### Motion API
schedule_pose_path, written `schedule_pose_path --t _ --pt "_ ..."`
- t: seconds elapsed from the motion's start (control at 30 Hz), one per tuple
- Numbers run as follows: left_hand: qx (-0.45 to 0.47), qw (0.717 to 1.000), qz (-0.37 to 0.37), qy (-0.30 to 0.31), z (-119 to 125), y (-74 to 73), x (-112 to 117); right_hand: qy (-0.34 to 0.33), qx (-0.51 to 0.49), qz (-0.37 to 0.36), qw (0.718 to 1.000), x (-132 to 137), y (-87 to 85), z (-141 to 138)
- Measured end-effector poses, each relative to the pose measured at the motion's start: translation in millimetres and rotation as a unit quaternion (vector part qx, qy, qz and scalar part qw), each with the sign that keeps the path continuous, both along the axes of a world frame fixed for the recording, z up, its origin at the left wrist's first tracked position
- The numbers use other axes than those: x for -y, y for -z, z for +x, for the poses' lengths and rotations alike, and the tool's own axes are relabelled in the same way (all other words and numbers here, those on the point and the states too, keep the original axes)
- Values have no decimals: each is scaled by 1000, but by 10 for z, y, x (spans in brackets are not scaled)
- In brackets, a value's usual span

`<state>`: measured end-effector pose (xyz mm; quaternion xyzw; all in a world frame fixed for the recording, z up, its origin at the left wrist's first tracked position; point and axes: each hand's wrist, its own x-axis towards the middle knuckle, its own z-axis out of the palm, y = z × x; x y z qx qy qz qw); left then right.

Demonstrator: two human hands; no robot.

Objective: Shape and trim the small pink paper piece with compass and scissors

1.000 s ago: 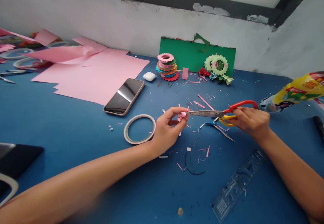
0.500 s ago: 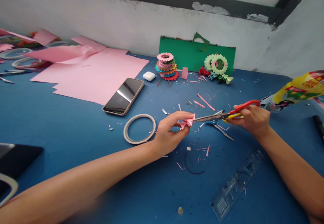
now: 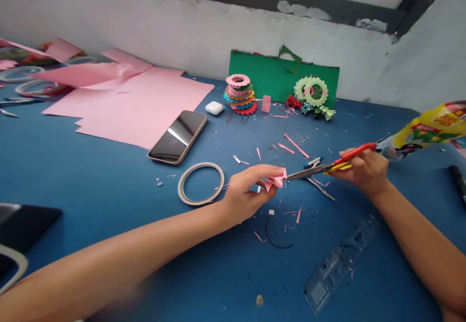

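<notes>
Pink paper (image 3: 275,182) pinched by the left hand (image 3: 245,193) has shifted lower-right, frame-left of scissors (image 3: 316,170) the right hand (image 3: 367,170) grips, slanting upper-right.

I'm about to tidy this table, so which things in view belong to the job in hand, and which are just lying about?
In the job:
- folded pink paper, in the left hand
- scissors, in the right hand, tips at the paper

Probably just lying about, untouched by either hand:
- phone
- white case
- clear ruler
- black marker

Craft table (image 3: 120,176) (scissors (image 3: 313,170), paper scraps (image 3: 296,146)).
</notes>
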<state>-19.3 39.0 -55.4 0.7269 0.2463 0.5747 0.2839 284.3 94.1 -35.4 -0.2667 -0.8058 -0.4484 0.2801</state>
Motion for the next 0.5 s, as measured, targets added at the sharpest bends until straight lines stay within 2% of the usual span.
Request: schedule_pose_path --t 0.2,0.33,0.43,0.5 --pt "-7 1000 -2 -8 -15 2 11 -14 -31 14 999 -6 35 37" --pt "-19 999 -22 -21 -25 -1 16 2 -44 -11 999 9 -1 84" --pt "-24 999 -16 -27 -42 -20 -15 -7 -30 -83 996 29 -57 44" --pt "-34 999 24 -18 -68 -37 -58 -41 -9 -183 982 74 -91 -43"
